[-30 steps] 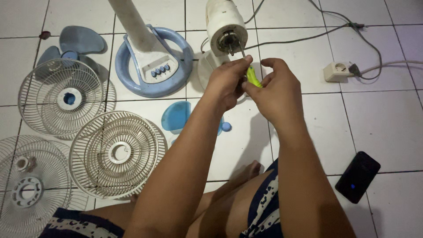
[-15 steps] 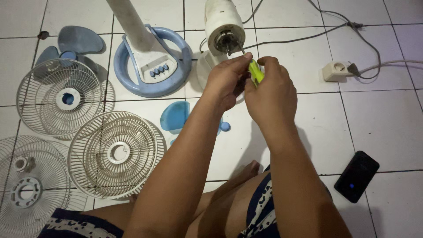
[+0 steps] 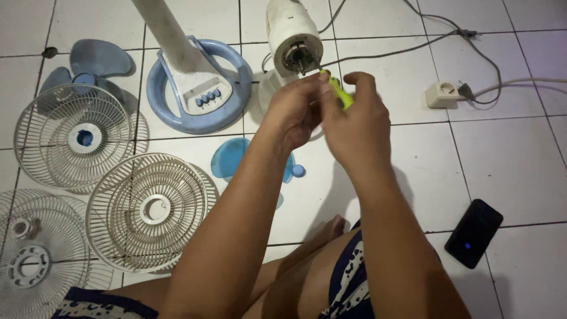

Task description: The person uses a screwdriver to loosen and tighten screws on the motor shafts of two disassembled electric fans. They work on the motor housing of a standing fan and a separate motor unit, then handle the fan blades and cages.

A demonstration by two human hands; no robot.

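Seated on a white tiled floor (image 3: 508, 159), legs stretched forward, both arms raised toward a white cylindrical fan motor housing (image 3: 292, 32). Right hand (image 3: 354, 121) closed in a fist-like grip around a bright yellow-green screwdriver handle (image 3: 341, 94), thumb arched over the top, thin metal tip angled up and left to the dark motor face with its shaft. Left hand (image 3: 295, 109) curled just beside it, fingertips pinched near the screwdriver's tip, close under the housing; whether touching the shaft or the tool, cannot tell.

Left of the housing, a round blue-and-white fan base (image 3: 198, 88) with a slanted white pole and a row of small blue buttons. Further left, a blue three-bladed plastic propeller (image 3: 94, 62), partly under a white wire fan grille (image 3: 74, 139). Two more white wire grilles (image 3: 147, 210) (image 3: 32, 260) lying flat nearer the knees. Under the forearms, a translucent blue round cover (image 3: 227, 158) and a small blue cap (image 3: 298, 171). To the right, a white plug socket (image 3: 443, 94) with grey cables, and a black phone (image 3: 473, 232) lying flat, well apart from the hands.
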